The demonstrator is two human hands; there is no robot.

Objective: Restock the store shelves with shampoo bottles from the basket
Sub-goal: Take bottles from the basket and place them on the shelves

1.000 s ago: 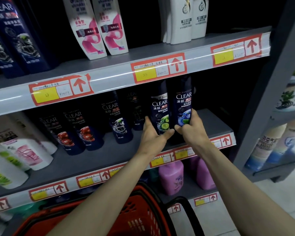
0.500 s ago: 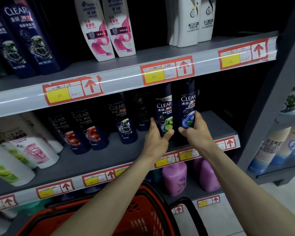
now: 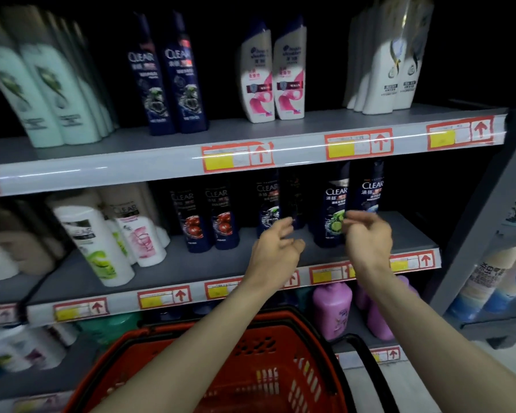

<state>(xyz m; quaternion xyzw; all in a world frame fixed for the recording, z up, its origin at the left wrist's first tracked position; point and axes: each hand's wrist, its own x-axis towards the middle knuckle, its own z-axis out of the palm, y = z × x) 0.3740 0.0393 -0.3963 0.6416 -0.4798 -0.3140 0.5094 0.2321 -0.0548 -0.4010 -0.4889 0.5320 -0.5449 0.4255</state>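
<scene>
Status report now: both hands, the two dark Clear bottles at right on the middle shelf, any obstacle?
Left hand open, empty. Right hand open, empty. Two Clear bottles upright on middle shelf. Nothing in the way.

Two dark blue CLEAR shampoo bottles [image 3: 350, 204] upright, side by side, middle shelf [image 3: 191, 263]; red basket [image 3: 251, 368] below.

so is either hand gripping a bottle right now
No, the left hand and right hand are both open and empty, just in front of the two dark bottles on the middle shelf.
</scene>
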